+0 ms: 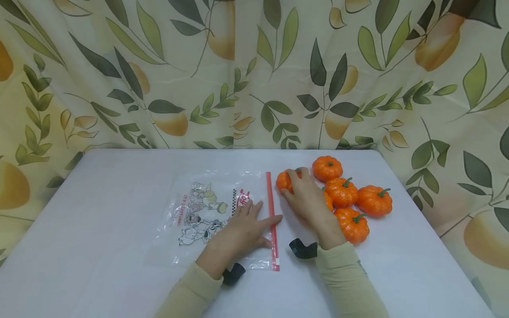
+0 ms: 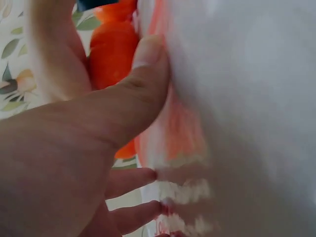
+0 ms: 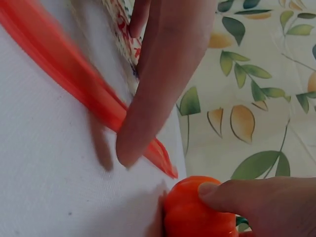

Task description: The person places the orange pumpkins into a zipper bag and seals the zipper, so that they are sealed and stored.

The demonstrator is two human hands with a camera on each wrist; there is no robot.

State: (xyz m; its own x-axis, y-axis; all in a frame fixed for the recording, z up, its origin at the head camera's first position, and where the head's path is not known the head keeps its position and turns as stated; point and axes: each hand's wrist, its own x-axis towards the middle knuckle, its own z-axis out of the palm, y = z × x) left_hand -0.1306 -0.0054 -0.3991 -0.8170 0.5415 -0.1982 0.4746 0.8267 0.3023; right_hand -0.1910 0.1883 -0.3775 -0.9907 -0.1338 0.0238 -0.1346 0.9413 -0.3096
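Note:
A clear zip bag [image 1: 165, 240] with printed cartoon figures and a red strip [image 1: 271, 198] along its right edge lies flat on the table. My left hand [image 1: 242, 227] rests on the bag with its fingers spread, thumb reaching over the red strip. Just beyond the strip, my right hand [image 1: 308, 198] grips a small orange pumpkin [image 1: 283, 181]. In the right wrist view its thumb presses on the side of this pumpkin [image 3: 190, 210]. The fingers of that hand are mostly hidden there.
Several more orange pumpkins cluster right of my right hand, among them one at the back [image 1: 327, 168], one at the far right [image 1: 374, 201] and one by the wrist [image 1: 352, 226]. A leaf-patterned cloth [image 1: 254, 101] hangs behind the white table [image 1: 99, 212].

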